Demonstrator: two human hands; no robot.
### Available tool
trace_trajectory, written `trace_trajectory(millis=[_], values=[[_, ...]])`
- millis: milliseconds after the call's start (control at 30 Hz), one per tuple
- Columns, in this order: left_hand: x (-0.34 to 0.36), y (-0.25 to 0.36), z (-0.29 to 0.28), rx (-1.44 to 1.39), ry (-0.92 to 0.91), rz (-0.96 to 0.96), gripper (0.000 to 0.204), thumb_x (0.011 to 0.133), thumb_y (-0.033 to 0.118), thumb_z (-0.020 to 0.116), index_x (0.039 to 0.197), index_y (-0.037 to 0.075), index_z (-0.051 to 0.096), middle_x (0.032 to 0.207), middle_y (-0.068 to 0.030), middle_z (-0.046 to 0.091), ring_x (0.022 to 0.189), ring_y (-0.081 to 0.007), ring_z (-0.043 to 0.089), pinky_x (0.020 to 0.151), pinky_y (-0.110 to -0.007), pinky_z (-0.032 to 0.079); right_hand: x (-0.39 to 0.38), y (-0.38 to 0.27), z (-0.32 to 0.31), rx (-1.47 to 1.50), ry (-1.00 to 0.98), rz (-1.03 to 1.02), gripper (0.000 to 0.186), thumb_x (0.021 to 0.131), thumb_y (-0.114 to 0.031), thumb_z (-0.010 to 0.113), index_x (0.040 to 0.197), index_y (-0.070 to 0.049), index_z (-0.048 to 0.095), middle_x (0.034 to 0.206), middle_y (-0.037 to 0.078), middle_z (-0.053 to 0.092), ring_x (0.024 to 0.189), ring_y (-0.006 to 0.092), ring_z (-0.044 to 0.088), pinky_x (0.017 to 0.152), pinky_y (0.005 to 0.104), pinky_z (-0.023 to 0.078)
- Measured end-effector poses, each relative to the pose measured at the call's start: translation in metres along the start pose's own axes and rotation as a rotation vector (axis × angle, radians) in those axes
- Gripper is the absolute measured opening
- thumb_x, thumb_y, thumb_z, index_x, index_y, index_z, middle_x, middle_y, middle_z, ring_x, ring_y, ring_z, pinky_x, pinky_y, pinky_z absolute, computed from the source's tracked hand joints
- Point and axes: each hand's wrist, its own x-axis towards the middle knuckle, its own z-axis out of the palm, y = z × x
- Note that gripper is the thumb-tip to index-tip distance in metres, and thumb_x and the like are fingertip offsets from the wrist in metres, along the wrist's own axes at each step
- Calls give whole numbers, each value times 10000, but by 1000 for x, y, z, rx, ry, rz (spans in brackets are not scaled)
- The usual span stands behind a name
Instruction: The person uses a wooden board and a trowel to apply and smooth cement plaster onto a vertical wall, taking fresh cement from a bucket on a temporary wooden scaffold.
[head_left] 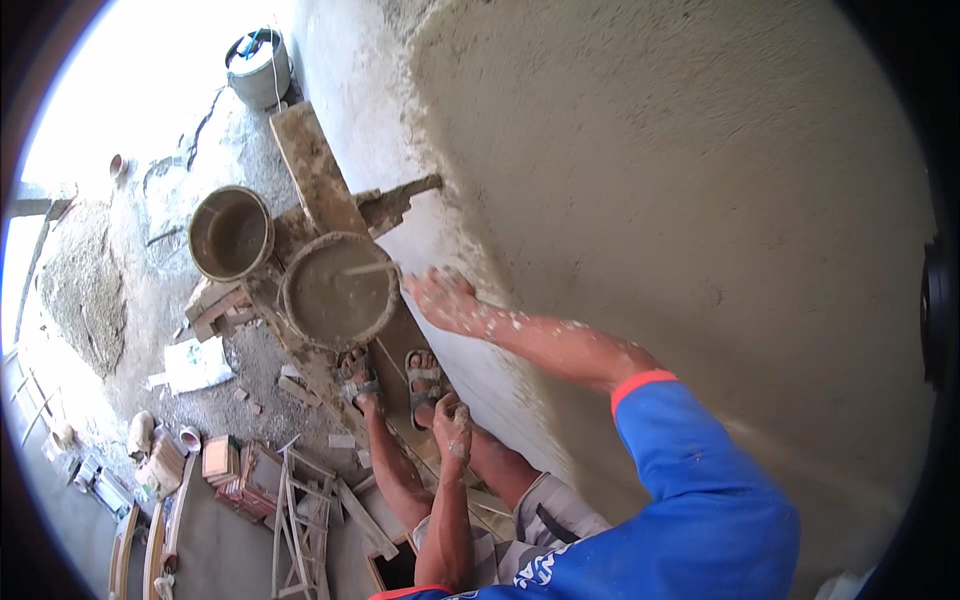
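A round bucket (338, 292) of wet grey mortar stands on planks in front of my feet. A thin pale stick-like tool (370, 268) lies across the mortar, its outer end at the rim beside my right hand (440, 298). That hand is spattered with mortar, its fingers bent; whether they grip the tool is hard to make out. My left hand (453, 430) is closed in a fist over my right leg, below the sandal; what it holds, if anything, is hidden. A second bucket (231, 235), with watery grey contents, stands to the left.
A freshly plastered wall (690, 170) rises close on my right. I stand on narrow boards (318, 165) above the ground. Lower left are a sand heap (82, 285), stacked tiles (245, 470) and a wooden frame (305, 520). A lidded drum (258, 72) stands far ahead.
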Motion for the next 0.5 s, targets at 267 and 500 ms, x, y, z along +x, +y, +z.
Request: trace_trajectory(millis=[267, 500], values=[[22, -26, -10, 19, 141, 15, 379, 843, 105, 552, 1195, -35, 538, 997, -171, 648, 916, -246, 611, 824, -341, 471, 80, -57, 99, -116, -544, 133, 259, 786, -150, 602, 1014, -29, 614, 930, 152, 650, 841, 333, 652, 594, 428, 523], [27, -15, -22, -105, 196, 8, 366, 850, 101, 573, 1189, -35, 544, 959, -145, 653, 876, -205, 610, 786, -317, 476, 99, -74, 123, 156, -680, 80, 197, 809, -150, 601, 961, -95, 714, 992, 123, 695, 951, 284, 677, 688, 430, 560]])
